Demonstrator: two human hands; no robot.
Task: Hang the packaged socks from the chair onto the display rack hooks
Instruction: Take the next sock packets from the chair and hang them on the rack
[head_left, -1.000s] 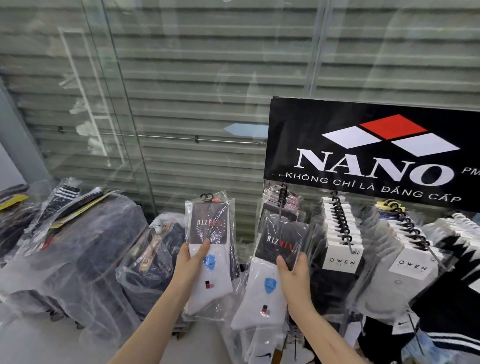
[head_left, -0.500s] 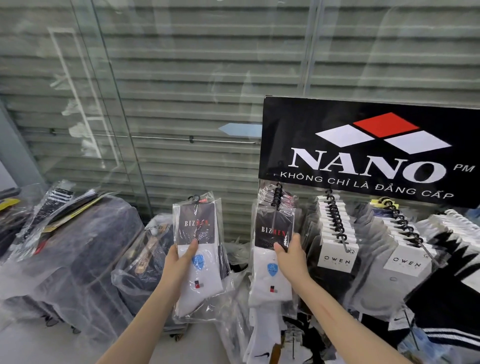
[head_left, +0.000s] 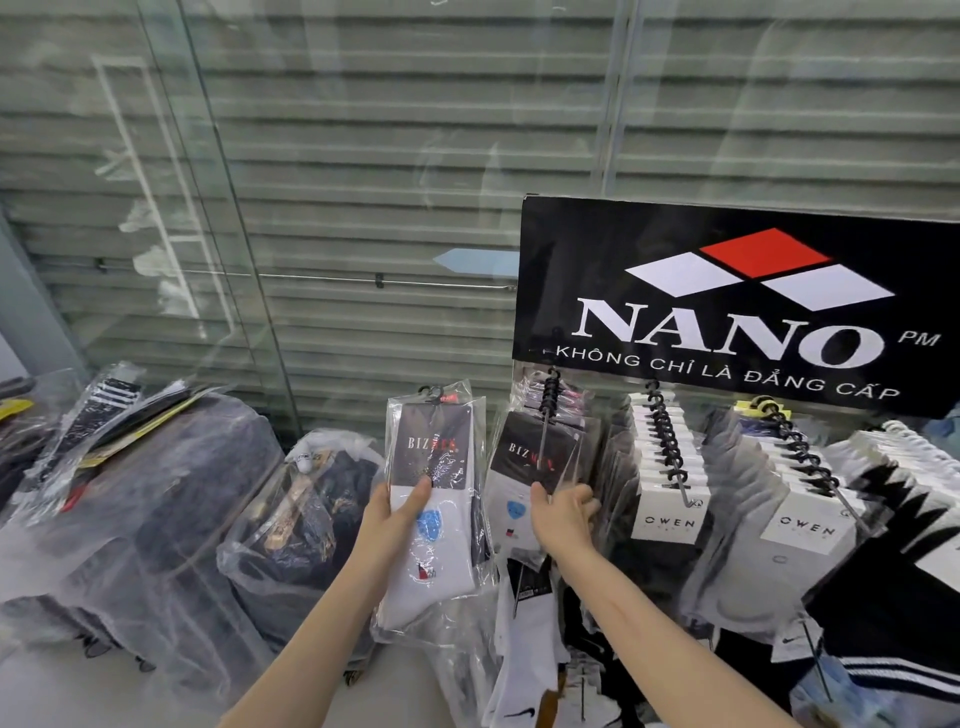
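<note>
A: Holding it mid-body, the left hand (head_left: 397, 519) clasps the clear-bagged white sock pack with the black header card (head_left: 434, 499), just beside the rack.

B: Light, floppy, slippery film, I'd guess. Orientation?

A: Upright, hanger up. The right hand (head_left: 561, 514) grips the hung pack (head_left: 530, 467) on the leftmost metal hook (head_left: 544, 431).

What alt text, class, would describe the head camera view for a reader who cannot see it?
A person's left hand holds a bagged pair of white socks, while the right hand presses a matching pack onto the leftmost hook of a sock rack under a black NANO sign. Plastic-wrapped bundles sit to the left.
</note>
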